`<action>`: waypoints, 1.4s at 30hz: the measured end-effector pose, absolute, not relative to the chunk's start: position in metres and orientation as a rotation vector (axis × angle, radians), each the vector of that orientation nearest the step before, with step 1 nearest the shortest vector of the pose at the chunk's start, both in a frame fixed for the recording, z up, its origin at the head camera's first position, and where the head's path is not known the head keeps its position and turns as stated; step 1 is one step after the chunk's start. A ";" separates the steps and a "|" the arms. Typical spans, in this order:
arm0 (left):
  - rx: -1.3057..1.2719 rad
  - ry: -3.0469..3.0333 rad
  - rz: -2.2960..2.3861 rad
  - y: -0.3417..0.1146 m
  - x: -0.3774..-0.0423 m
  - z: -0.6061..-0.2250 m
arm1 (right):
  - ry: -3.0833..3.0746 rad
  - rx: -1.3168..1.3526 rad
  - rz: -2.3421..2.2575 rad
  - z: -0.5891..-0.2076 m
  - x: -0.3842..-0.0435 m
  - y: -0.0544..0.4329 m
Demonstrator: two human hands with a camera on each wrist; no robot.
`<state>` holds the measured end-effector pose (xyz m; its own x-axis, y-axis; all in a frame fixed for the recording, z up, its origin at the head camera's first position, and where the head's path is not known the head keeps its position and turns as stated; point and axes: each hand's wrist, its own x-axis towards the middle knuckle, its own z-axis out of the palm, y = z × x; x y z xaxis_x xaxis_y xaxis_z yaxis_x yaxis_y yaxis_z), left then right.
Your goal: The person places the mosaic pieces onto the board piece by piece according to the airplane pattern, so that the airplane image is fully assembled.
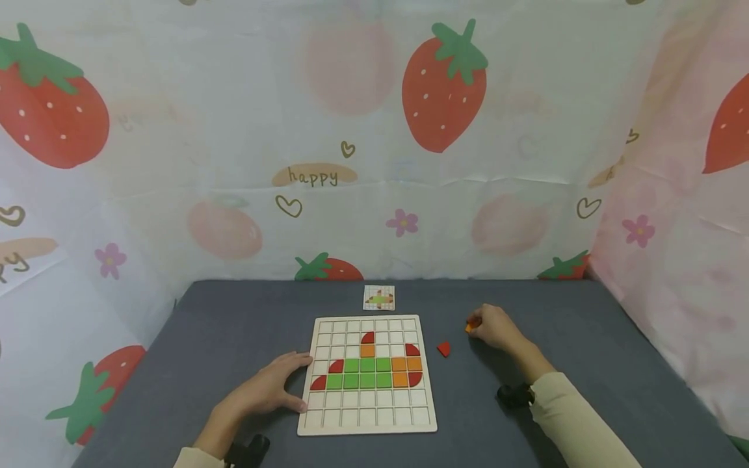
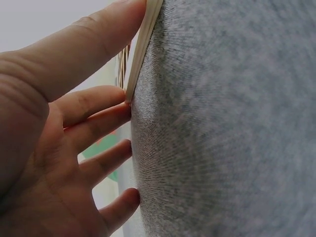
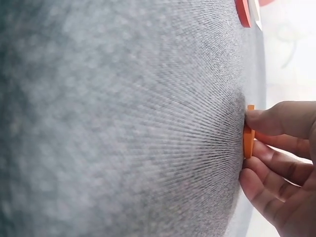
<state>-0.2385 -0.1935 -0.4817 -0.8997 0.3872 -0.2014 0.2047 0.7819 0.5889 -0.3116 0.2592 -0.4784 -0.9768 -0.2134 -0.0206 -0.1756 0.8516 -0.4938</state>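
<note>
A pale wooden grid board (image 1: 367,426) lies on the table, with green, orange and red tiles in its middle rows. At its left edge my left hand (image 1: 269,385) is spread, thumb and fingertips touching the rim; the left wrist view shows the thumb against the board's side (image 2: 139,54). To the right of the board, my right hand (image 1: 495,327) pinches a small orange tile (image 3: 248,140) between thumb and fingers, close over the cloth. A loose red tile (image 1: 444,350) with a rounded side lies between the board and this hand.
Behind the board lies a small picture card (image 1: 379,290) showing a coloured grid pattern. Dark grey cloth (image 1: 251,325) covers the table. A white curtain (image 1: 445,240) printed with strawberries hangs along the back and sides.
</note>
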 end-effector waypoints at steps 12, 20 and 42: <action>0.460 2.653 0.837 -0.195 -0.237 -0.482 | 3.000 -0.371 -0.761 -0.481 -0.309 0.260; 0.463 2.627 0.866 -0.194 -0.236 -0.482 | 3.011 -0.357 -0.800 -0.478 -0.303 0.261; 0.465 2.653 0.858 -0.194 -0.238 -0.480 | 3.011 -0.428 -0.976 -0.460 -0.280 0.240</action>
<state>-0.2383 -0.1941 -0.4804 -0.8980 0.3954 -0.1929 0.2074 0.7673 0.6069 -0.2796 0.2404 -0.4597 -0.9627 -0.2367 0.1312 -0.2687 0.7776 -0.5685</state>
